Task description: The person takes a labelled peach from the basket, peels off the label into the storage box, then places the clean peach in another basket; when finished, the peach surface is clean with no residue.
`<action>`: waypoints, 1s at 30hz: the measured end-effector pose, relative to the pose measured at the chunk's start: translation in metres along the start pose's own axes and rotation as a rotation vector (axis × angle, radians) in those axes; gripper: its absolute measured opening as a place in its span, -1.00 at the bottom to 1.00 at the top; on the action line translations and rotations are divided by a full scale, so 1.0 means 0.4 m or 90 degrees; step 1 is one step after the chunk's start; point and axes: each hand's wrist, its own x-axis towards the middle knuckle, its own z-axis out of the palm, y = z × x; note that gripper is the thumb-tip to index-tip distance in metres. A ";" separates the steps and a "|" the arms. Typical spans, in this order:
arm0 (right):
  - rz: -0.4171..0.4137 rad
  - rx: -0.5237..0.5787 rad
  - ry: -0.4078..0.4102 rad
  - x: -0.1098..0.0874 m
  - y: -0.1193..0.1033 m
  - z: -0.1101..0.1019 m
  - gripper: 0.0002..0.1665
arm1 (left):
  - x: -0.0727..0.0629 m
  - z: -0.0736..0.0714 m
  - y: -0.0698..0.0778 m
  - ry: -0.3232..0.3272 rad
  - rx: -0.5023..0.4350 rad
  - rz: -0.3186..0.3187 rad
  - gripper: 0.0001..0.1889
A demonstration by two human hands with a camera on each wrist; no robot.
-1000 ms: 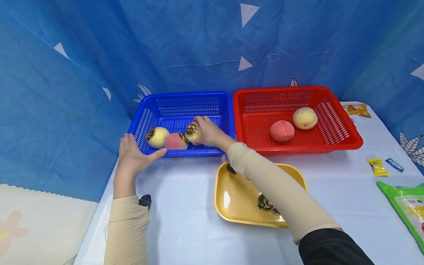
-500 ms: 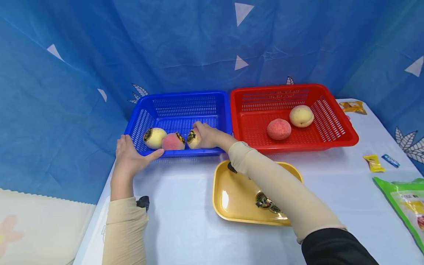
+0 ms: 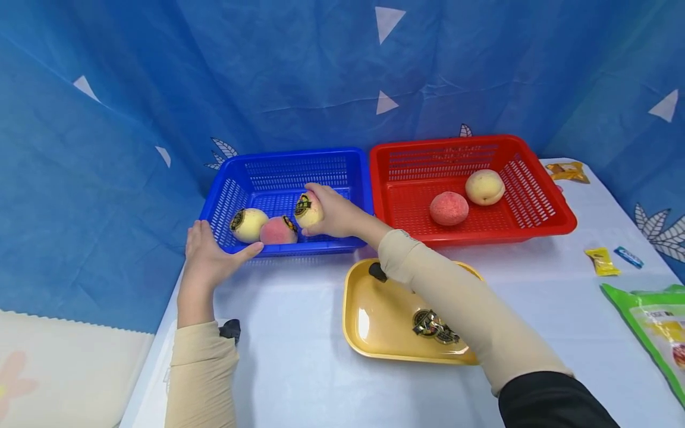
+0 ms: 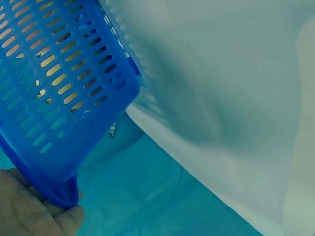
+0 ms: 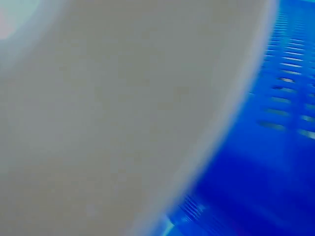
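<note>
My right hand [image 3: 337, 211] grips a pale peach [image 3: 308, 211] with a black and gold sticker, over the front right of the blue basket [image 3: 299, 156]. Left of it in that basket lie a pink peach [image 3: 278, 230] and a pale yellow peach [image 3: 250, 227], both stickered. My left hand [image 3: 209, 255] rests at the basket's front left corner, fingers straight along the side and thumb stretched toward the front rim. In the left wrist view, the fingers [image 4: 37, 214] are right at the blue rim. The right wrist view is mostly covered by a pale blur.
Beside the blue basket stands a red basket [image 3: 393, 235] with a red peach [image 3: 449, 208] and a pale peach [image 3: 484, 187]. A yellow tray [image 3: 374, 321] with loose stickers [image 3: 434, 326] is in front, partly under my right forearm. Wrapped sweets and a green bag [image 3: 653, 321] lie right.
My right hand dipped with the peach toward the basket's front, then lifted it slightly and turned it. The left hand stays at the corner. The head view has shifted a little.
</note>
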 end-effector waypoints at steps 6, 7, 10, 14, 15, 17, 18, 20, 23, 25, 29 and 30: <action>-0.065 0.062 0.052 -0.060 -0.023 -0.046 0.18 | 0.002 0.004 -0.003 0.004 -0.003 0.002 0.48; -0.074 0.063 0.060 -0.073 -0.025 -0.053 0.18 | 0.003 0.005 -0.003 0.005 -0.003 0.002 0.48; -0.100 0.072 0.079 -0.114 -0.022 -0.077 0.18 | 0.003 0.008 -0.003 0.008 -0.006 0.002 0.48; -0.120 0.093 0.098 -0.169 -0.010 -0.109 0.18 | -0.003 0.010 0.010 0.027 -0.011 0.026 0.42; -0.122 0.098 0.105 -0.182 -0.006 -0.117 0.18 | -0.007 0.010 0.016 0.035 -0.013 0.038 0.39; -0.124 0.108 0.116 -0.206 0.002 -0.131 0.18 | -0.017 0.011 0.037 0.052 -0.020 0.067 0.30; -0.123 0.112 0.122 -0.218 0.007 -0.137 0.19 | -0.024 0.012 0.050 0.063 -0.026 0.084 0.23; -0.124 0.121 0.131 -0.238 0.015 -0.146 0.19 | -0.041 0.017 0.084 0.087 -0.050 0.121 0.06; -0.129 0.131 0.137 -0.264 0.023 -0.153 0.19 | -0.074 0.031 0.147 0.115 -0.113 0.186 -0.22; -0.138 0.127 0.139 -0.277 0.028 -0.153 0.18 | -0.099 0.043 0.193 0.120 -0.167 0.241 -0.37; -0.163 0.101 0.150 -0.293 0.036 -0.148 0.17 | -0.144 0.071 0.276 0.091 -0.266 0.347 -0.53; -0.167 0.094 0.153 -0.297 0.039 -0.146 0.18 | -0.152 0.079 0.293 0.083 -0.280 0.370 -0.55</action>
